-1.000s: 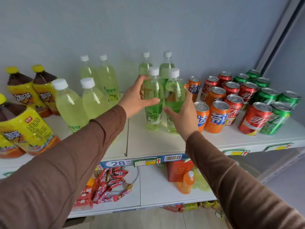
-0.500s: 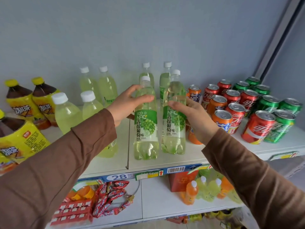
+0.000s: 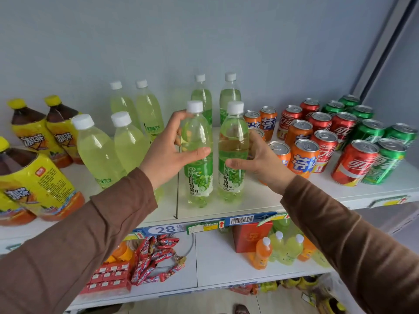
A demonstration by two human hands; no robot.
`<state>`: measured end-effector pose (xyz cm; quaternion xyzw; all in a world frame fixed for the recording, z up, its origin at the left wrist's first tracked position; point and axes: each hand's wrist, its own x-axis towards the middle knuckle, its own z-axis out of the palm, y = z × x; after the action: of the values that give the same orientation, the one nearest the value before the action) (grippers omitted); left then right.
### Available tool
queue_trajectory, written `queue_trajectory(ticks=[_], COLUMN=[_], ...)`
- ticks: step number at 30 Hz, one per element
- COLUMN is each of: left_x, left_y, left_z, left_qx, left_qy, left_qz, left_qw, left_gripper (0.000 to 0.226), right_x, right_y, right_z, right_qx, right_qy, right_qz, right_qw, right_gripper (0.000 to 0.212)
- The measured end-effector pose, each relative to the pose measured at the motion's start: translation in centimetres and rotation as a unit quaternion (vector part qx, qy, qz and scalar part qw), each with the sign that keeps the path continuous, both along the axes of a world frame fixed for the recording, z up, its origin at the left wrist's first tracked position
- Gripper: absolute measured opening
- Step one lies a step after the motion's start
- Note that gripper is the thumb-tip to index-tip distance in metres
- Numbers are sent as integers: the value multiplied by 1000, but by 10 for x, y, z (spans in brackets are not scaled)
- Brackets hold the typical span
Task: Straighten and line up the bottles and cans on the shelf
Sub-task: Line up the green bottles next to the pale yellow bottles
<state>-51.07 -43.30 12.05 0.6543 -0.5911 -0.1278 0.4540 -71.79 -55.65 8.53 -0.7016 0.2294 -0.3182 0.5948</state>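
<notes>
My left hand [image 3: 167,155] grips the left of two clear plastic grape-drink bottles with green labels and white caps [image 3: 197,155], thumb across the front, fingers curled round the far side near the neck. My right hand [image 3: 260,162] grips the right grape-drink bottle [image 3: 233,150] the same way, thumb on the front just above the label, fingers wrapped behind. Both bottles stand upright, side by side with a narrow gap, near the front edge of the white upper shelf [image 3: 226,209].

Straight past my hands, two more green grape-drink bottles [image 3: 215,94] stand against the grey wall. Left of my left hand, four pale yellow-green lemon soda bottles with white caps [image 3: 118,137] stand in two pairs, front pair just beside my wrist. Further left, brown iced-tea bottles with yellow labels and yellow caps [image 3: 38,137], some leaning.

Right of my right hand, orange soda cans [image 3: 303,159], the nearest touching or just beside my fingers, can't tell which. Beyond those, red cola cans [image 3: 353,164], then green soda cans [image 3: 385,162] furthest right, in rough rows.

Below my hands, blue price strip reading 28 [image 3: 165,229] on the shelf edge. Lower shelf holds red snack packets [image 3: 156,257], a red box [image 3: 251,236], small orange and yellow-green bottles [image 3: 278,248].
</notes>
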Motion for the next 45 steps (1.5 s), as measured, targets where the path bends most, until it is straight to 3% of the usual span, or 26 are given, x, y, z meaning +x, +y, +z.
queue_trajectory(ticks=[12,23,27,30,34,40,45], left_x=[-1,10,24,44,57,61,76], left_y=[19,22,25,18,-7,-77,-137], left_z=[-5,14,40,69,118,147,122], left_qx=[2,155,265,324,328,346,392], left_qy=[0,-3,-99,-179,-302,-315,-322], left_qz=[-8,-35,-38,-29,-8,-23,-5], left_qw=[1000,987,958,929,895,883,862], left_gripper=[70,95,100,81,60,57,75], right_x=[18,15,7,1,1,20,30], right_y=[8,2,-13,-28,-55,-99,-139], right_z=[-6,2,16,37,66,84,86], right_qx=[-30,-54,-98,-165,-215,-274,-274], right_qy=[19,105,186,251,284,327,373], right_qz=[44,90,106,100,51,-32,-87], right_qw=[998,989,972,949,933,904,882], right_gripper=[72,82,78,76,65,47,61])
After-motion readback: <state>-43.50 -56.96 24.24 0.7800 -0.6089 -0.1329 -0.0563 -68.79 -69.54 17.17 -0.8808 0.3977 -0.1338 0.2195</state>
